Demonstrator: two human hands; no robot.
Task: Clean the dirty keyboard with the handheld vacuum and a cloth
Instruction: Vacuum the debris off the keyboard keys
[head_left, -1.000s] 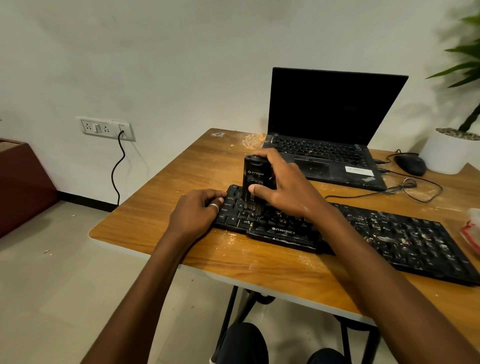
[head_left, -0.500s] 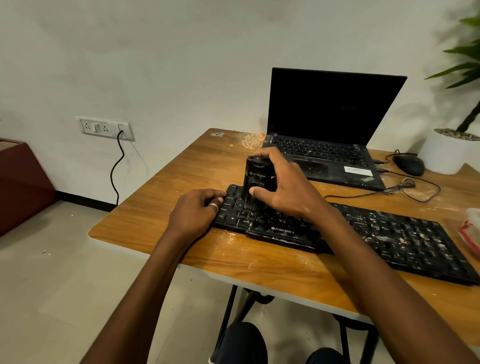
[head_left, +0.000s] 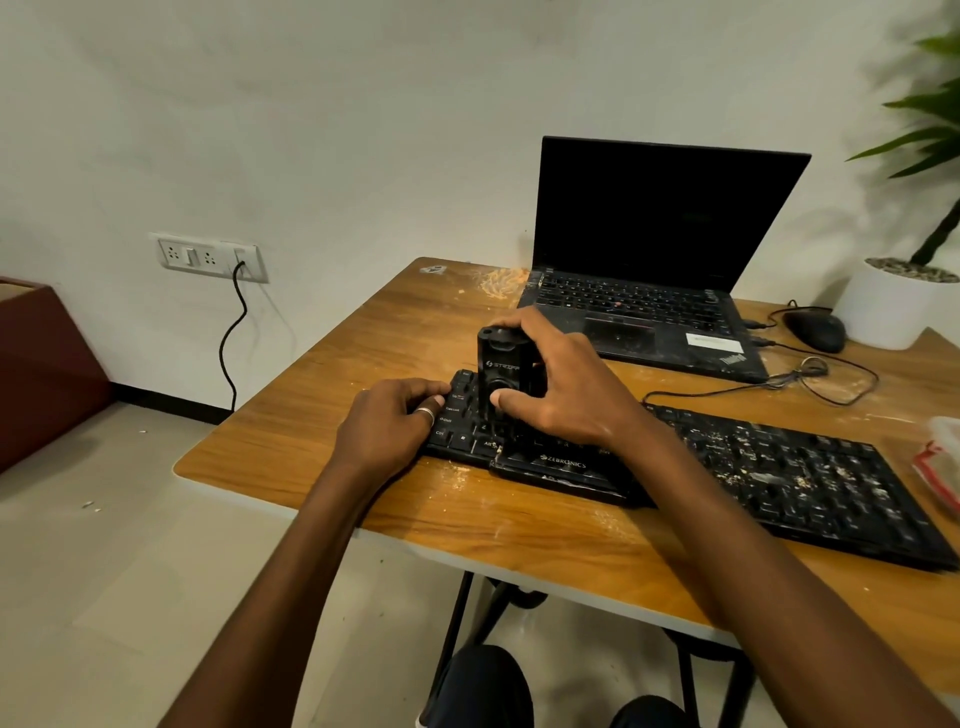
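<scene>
A black keyboard (head_left: 779, 467) lies across the wooden table (head_left: 363, 353), its right half speckled with pale crumbs. My right hand (head_left: 566, 389) grips a black handheld vacuum (head_left: 506, 371) that stands upright with its lower end on the keyboard's left keys. My left hand (head_left: 387, 426), with a ring on one finger, holds the keyboard's left end, fingers curled onto the keys. No cloth is plainly visible.
An open black laptop (head_left: 649, 270) stands behind the keyboard, dust on its keys. A mouse (head_left: 815, 330) with a looped cable and a white plant pot (head_left: 893, 306) sit at the back right. A red and clear packet (head_left: 940, 457) lies at the right edge.
The vacuum and my right hand stay over the left keys with hardly any shift. My left hand has not moved.
</scene>
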